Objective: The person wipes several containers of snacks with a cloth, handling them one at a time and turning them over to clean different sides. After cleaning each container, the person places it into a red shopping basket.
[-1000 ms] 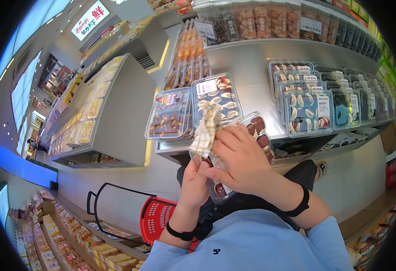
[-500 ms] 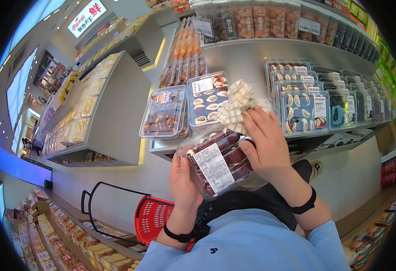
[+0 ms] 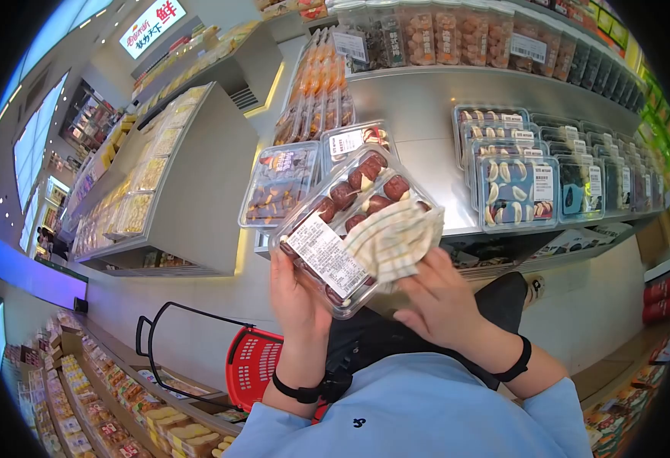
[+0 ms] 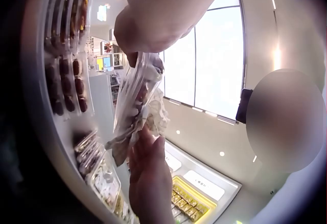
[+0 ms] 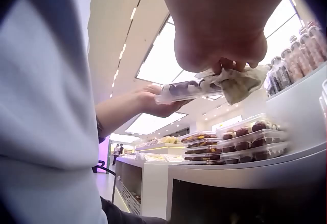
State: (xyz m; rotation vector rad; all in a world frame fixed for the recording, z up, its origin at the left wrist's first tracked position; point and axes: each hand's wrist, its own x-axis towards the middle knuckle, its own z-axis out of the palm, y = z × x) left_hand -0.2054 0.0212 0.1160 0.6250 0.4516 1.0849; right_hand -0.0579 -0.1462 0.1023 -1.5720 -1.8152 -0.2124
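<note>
A clear plastic box of stuffed dates (image 3: 342, 195) with a white printed label is held up at a tilt in front of the body. My left hand (image 3: 298, 298) grips its lower left edge, the thumb side against the wall. Over the box's right part lies a checkered cloth (image 3: 400, 237), which my right hand (image 3: 443, 301) holds by its near edge. Seen from the right wrist, the right fingertips (image 5: 232, 64) press into the bunched cloth (image 5: 240, 86). In the left wrist view the box (image 4: 134, 98) appears edge-on between both hands.
Stacked boxes of dates (image 3: 281, 187) stand at the counter's left corner, just behind the held box. More boxes (image 3: 518, 191) fill the counter (image 3: 426, 168) on the right, with jars (image 3: 445, 34) along the back. A red shopping basket (image 3: 252, 366) is at the lower left.
The box has turned and lifted, showing its dates and label. The cloth has moved from the box's left side, past its far edge, onto its right part, with the right hand holding it.
</note>
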